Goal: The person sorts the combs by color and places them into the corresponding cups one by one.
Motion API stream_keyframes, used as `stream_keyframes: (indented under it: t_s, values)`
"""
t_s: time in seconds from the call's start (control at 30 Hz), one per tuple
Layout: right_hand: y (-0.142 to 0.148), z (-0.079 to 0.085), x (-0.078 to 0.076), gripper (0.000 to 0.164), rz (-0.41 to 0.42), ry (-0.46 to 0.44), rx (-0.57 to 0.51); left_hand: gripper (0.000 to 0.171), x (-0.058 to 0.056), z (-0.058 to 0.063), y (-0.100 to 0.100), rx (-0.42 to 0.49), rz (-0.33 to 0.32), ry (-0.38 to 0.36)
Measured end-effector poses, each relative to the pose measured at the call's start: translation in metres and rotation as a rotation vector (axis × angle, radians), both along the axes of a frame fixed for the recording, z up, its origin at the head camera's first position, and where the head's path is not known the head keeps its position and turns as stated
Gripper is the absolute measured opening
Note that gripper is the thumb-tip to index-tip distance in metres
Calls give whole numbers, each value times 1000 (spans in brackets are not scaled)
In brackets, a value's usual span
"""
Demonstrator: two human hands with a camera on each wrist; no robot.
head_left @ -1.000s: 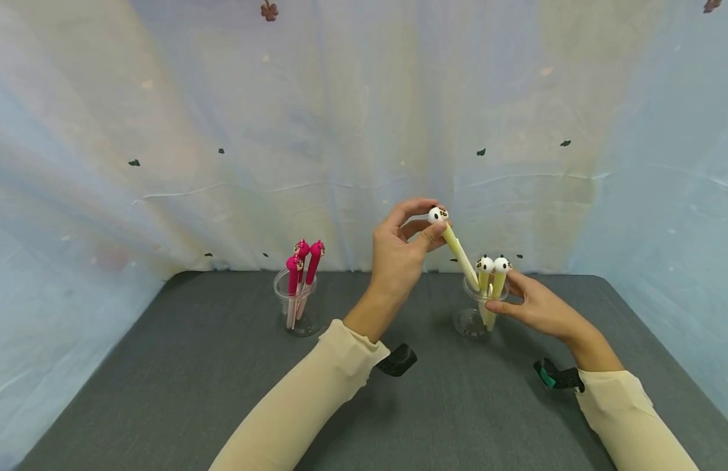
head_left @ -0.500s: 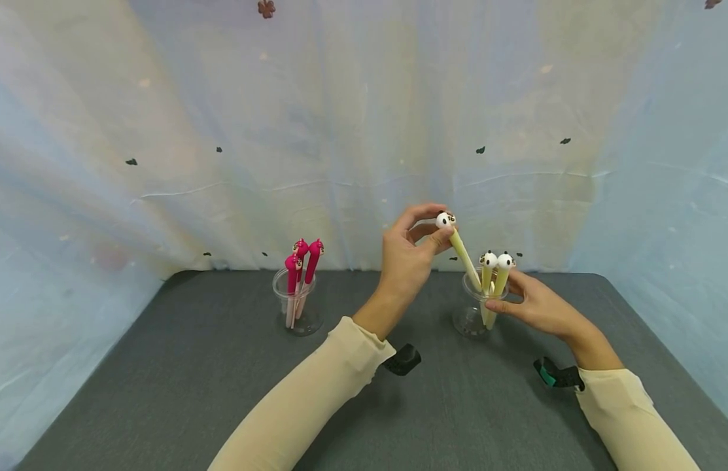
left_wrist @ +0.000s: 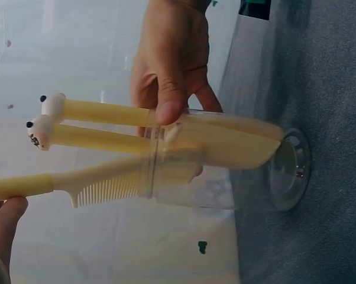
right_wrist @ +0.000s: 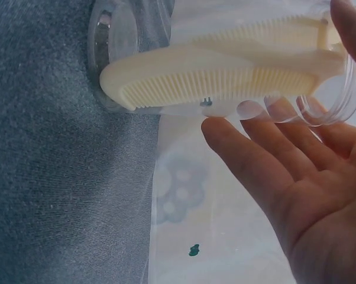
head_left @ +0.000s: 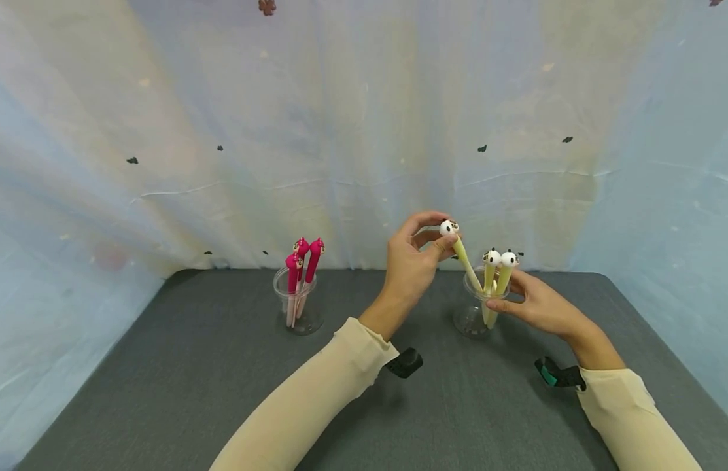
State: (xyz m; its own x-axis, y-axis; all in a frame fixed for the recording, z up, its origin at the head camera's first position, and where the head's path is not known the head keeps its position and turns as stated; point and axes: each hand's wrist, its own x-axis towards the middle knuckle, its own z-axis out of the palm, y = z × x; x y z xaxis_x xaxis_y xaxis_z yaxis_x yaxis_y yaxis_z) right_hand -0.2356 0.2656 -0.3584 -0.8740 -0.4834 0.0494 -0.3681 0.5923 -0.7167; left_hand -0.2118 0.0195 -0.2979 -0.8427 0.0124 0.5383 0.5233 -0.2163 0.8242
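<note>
My left hand pinches a yellow comb just below its white panda head. That comb leans left, its toothed end partly inside the mouth of a clear plastic cup. Two more yellow panda combs stand in this cup, heads above the rim; the right wrist view shows their cream teeth through the wall. With thumb in front and fingers behind, my right hand holds the cup near its rim. The cup's base is on the dark grey table.
A second clear cup stands on the table to the left, with several magenta-handled combs upright in it. A pale patterned curtain hangs behind the table's back edge.
My left hand has moved right and down, lowering the comb further into the cup. The right hand and the cup have barely moved.
</note>
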Motion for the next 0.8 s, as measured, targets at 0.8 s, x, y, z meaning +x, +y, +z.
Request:
stream_keyframes:
  t_s: [0.8]
  values:
    - [0, -1, 1, 77, 18, 7, -9, 30, -2, -18, 13, -112, 16, -20]
